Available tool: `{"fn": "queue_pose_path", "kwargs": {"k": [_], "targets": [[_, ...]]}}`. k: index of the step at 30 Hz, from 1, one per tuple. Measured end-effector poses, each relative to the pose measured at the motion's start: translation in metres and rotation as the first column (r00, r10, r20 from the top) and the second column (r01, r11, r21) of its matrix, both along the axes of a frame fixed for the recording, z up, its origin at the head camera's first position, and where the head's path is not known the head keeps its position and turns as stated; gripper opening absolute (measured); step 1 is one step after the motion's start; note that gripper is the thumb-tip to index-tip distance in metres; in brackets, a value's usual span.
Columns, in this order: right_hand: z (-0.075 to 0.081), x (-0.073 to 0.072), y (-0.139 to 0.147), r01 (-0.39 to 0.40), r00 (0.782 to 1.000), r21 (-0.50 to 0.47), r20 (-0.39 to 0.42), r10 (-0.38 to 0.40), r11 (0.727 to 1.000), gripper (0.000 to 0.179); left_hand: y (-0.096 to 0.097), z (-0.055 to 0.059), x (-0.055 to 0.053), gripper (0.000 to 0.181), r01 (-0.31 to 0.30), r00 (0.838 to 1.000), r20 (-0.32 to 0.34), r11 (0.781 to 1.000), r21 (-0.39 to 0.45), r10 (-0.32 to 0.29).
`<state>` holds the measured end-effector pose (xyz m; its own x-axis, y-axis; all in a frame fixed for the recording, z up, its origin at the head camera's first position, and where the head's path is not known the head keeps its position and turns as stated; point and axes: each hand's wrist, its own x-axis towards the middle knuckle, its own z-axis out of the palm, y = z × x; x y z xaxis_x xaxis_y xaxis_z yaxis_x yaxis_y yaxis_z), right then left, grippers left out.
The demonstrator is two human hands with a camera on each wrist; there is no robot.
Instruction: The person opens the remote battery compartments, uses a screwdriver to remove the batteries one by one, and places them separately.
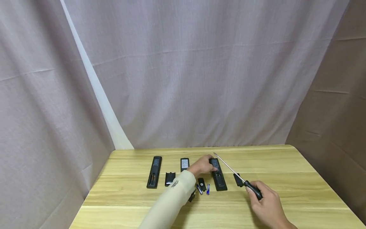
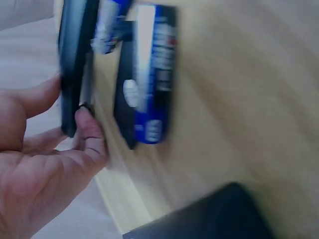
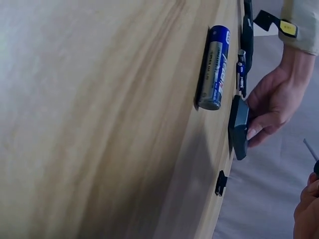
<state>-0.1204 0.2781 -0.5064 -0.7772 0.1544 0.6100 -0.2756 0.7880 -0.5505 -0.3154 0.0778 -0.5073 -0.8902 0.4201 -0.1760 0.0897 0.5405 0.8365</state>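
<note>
My left hand (image 1: 203, 164) holds the far part of a black remote control (image 1: 220, 183), which lies back up on the table. In the left wrist view, the thumb and fingers of the left hand (image 2: 45, 154) are on either side of the remote control (image 2: 77, 64). My right hand (image 1: 268, 205) grips the black handle of a screwdriver (image 1: 252, 189); its long metal shaft points up and left, the tip near the remote's far end. Beside the remote lie two blue-and-silver batteries (image 1: 208, 189) and a small black cover (image 1: 201, 183) with a round white sticker.
Right of the remote lies a black piece (image 1: 238, 180). A second remote (image 1: 154, 173) with its battery compartment exposed lies at left, near a black cover-like part (image 1: 170, 179). Another remote with a white label (image 1: 184, 163) is partly behind my left forearm. Curtains surround the wooden table (image 1: 120, 178).
</note>
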Motion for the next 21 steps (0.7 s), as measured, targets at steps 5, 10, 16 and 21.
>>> {"fn": "queue_pose_path", "kwargs": {"k": [5,10,16,21], "targets": [[-0.0021,0.0004,-0.0042,-0.022,1.000,-0.005,-0.003,0.022,1.000,0.017,0.0022,0.0062,-0.0057,0.055,0.033,0.999,0.002,0.995,-0.096,-0.033],[0.0014,0.0017,-0.0071,-0.024,0.999,0.002,0.036,0.023,1.000,0.014,0.0041,0.0066,-0.0090,0.049,0.034,0.999,0.002,0.991,-0.133,-0.034],[0.0038,0.0008,-0.0074,-0.020,0.999,0.015,0.050,0.019,1.000,0.012,0.0056,0.0048,-0.0107,0.058,-0.005,0.999,0.043,0.992,-0.124,0.010],[0.0026,0.0008,-0.0053,-0.027,0.999,0.014,0.032,0.027,1.000,0.013,0.0079,0.0027,-0.0081,0.060,-0.011,0.999,0.050,0.994,-0.110,0.016]]}}
